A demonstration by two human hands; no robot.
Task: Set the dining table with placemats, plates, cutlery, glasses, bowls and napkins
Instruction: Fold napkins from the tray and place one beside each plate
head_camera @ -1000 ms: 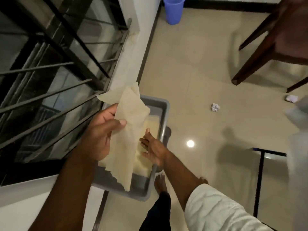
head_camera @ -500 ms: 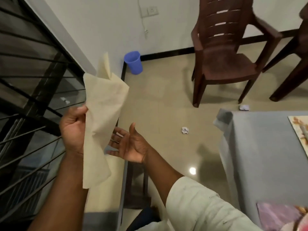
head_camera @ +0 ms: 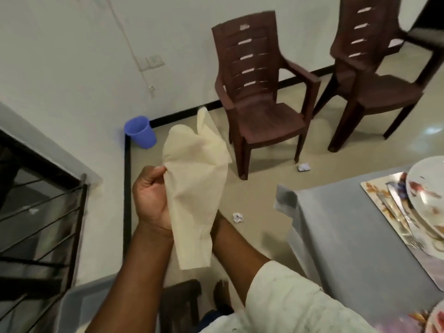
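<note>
My left hand point(head_camera: 150, 200) is shut on a cream paper napkin point(head_camera: 194, 188) and holds it upright at chest height, left of the table. My right hand point(head_camera: 219, 225) reaches up behind the napkin; only its wrist and forearm show, so its fingers are hidden. At the right, the dining table point(head_camera: 348, 236) wears a grey cloth. On it lies a patterned placemat point(head_camera: 373, 188) bearing a white plate point(head_camera: 427, 188), with cutlery point(head_camera: 395, 203) beside the plate. The edge of another plate point(head_camera: 437, 319) shows at the bottom right corner.
Two brown plastic chairs point(head_camera: 262, 102) point(head_camera: 374, 75) stand by the far wall. A blue bin point(head_camera: 140, 132) sits in the corner. Crumpled papers point(head_camera: 237, 218) point(head_camera: 304, 167) lie on the floor. A black stair railing point(head_camera: 48, 212) runs along the left; a grey tub point(head_camera: 79, 306) sits below.
My view has swung up and right from the grey tub toward the table. My left hand carried the napkin along, and my right hand has moved from open in front to behind the napkin.
</note>
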